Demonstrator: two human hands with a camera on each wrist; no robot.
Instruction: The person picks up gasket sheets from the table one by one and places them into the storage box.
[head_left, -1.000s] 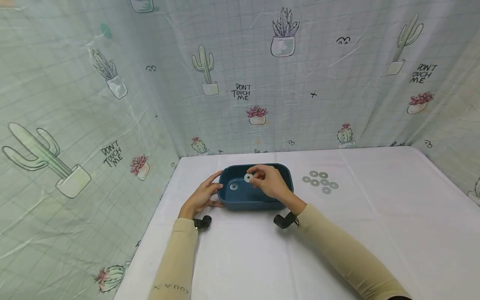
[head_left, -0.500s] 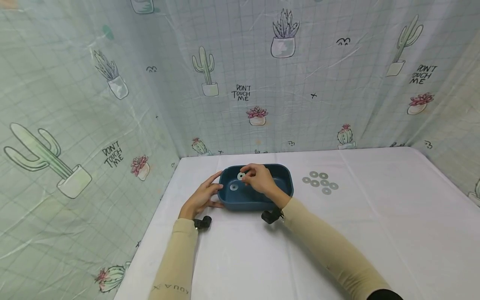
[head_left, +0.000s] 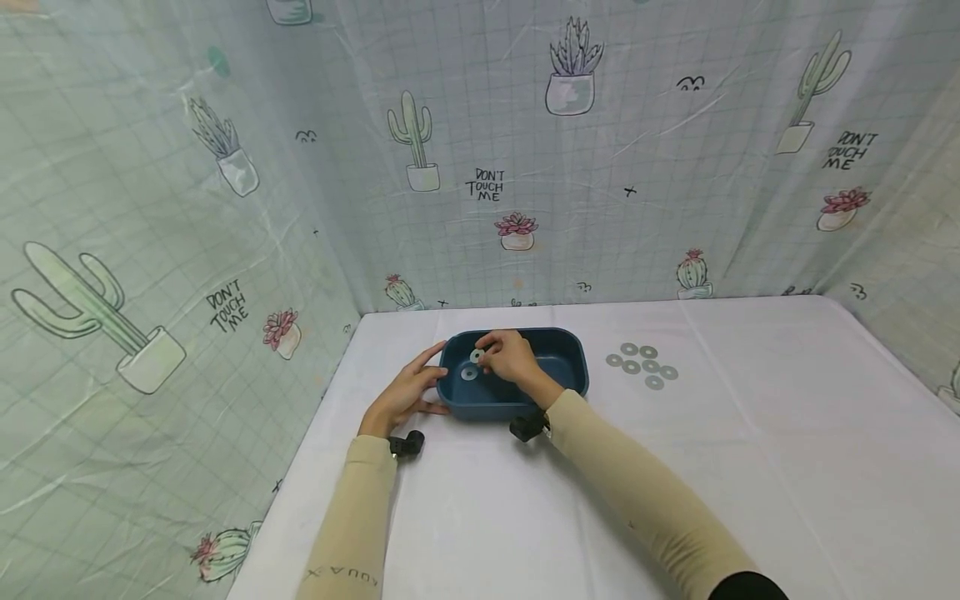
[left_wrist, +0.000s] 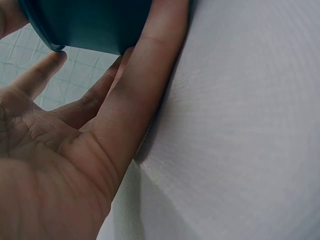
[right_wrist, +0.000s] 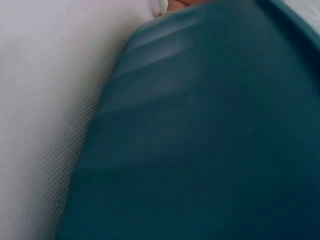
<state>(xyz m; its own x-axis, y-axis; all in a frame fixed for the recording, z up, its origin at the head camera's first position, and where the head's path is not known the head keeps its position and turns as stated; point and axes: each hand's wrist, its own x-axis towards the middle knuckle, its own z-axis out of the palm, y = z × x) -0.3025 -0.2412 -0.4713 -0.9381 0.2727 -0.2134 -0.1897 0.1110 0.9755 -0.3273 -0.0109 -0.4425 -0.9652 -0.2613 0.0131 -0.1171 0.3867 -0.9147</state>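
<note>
A dark blue rectangular plastic box (head_left: 480,412) stands at the far middle of the table. My left hand (head_left: 405,392) holds its left end, fingers spread along the wall and one at the rim. In the left wrist view, the left hand's fingers (left_wrist: 135,85) reach along the box's blue wall (left_wrist: 95,25). Over the box's interior, my right hand (head_left: 513,358) pinches a pale flat washer (head_left: 476,356) between thumb and fingers. Another washer (head_left: 468,373) lies on the box's floor, just in front of it. The right wrist view is filled mostly by the box's outer wall (right_wrist: 165,125).
Several grey washers (head_left: 649,366) lie in a loose cluster on the white tablecloth (head_left: 750,467), right of the box. A cactus-print curtain (head_left: 465,250) hangs behind the table and on both sides.
My right hand has moved left and slightly lower over the box, carrying the pinched washer close to the one lying inside. The left hand stays at the box's left end.
</note>
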